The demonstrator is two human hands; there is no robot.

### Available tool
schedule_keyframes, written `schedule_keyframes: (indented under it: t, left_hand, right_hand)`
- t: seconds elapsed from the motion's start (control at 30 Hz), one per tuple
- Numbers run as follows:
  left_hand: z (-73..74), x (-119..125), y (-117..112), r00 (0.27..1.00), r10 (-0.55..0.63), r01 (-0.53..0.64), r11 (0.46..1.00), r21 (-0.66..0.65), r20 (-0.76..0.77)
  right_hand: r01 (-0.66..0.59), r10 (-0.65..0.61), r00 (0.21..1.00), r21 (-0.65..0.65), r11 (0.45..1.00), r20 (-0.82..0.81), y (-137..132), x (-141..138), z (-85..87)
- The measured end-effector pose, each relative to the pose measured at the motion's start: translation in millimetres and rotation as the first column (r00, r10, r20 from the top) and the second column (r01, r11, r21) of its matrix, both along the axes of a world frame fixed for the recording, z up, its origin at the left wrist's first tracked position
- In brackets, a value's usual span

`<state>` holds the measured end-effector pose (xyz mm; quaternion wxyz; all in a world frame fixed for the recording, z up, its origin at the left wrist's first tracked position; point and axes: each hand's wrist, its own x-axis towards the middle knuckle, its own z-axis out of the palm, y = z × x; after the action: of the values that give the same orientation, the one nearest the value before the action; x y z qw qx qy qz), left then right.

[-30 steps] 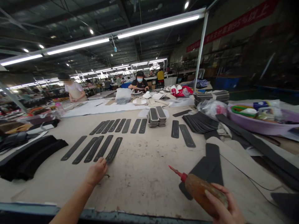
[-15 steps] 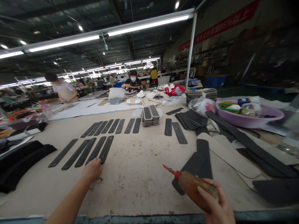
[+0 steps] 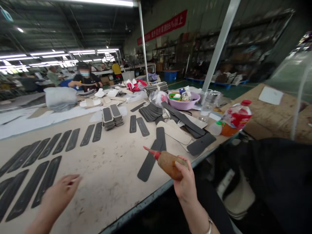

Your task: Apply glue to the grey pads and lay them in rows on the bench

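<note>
My right hand [image 3: 186, 178] is wrapped round a brown squeeze bottle [image 3: 170, 165] with a red pointed nozzle. It holds the bottle tilted above the table's front edge, nozzle toward the left. Slightly blurred, my left hand [image 3: 59, 196] is over the table with its fingers curled together and no object showing in them. Just beside it lies a dark strip [image 3: 47, 182] with a shiny wet-looking outline. Several similar strips [image 3: 73, 139] lie in two rows on the left. Flat dark pieces [image 3: 148, 162] lie below and behind the nozzle.
Stacked light-edged pieces [image 3: 108, 118] stand mid-table, with a fanned pile of dark strips [image 3: 151, 112] to their right. Farther right are a purple basin [image 3: 180, 104], a glass [image 3: 205, 113] and a red-capped jug [image 3: 236, 118]. A co-worker [image 3: 85, 78] sits across the table.
The view has swung right, bringing the jug and table corner into sight. My left hand has come away from the strip it was touching. The bottle stays in my right hand.
</note>
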<state>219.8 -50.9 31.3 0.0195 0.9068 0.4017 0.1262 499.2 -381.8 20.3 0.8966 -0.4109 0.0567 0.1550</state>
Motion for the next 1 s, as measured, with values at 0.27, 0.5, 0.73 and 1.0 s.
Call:
schedule_keyframes:
  t: [0.27,0.5,0.73,1.0]
  left_hand:
    - [-49.1,158,-165,0.729,-0.682,0.684,0.722,-0.104,0.059]
    - [-60.4,159,-166,0.667,-0.744,0.745,0.666,0.040,-0.037]
    - [-48.6,95,-128,0.782,-0.622,0.589,0.759,0.280,0.040]
    - [-53.3,8,-118,0.851,-0.524,0.500,0.830,0.248,0.035]
  right_hand:
    - [0.028,-0.027,0.999,0.042,0.999,-0.035,-7,9,-7.9]
    - [-0.076,0.076,0.997,-0.006,0.997,-0.005,-1,-2,-11.7]
    - [-0.149,0.181,0.968,-0.182,0.972,0.176,5,-16,-26.2]
    - [-0.254,0.404,0.838,-0.391,0.885,0.368,30,-63,-27.1]
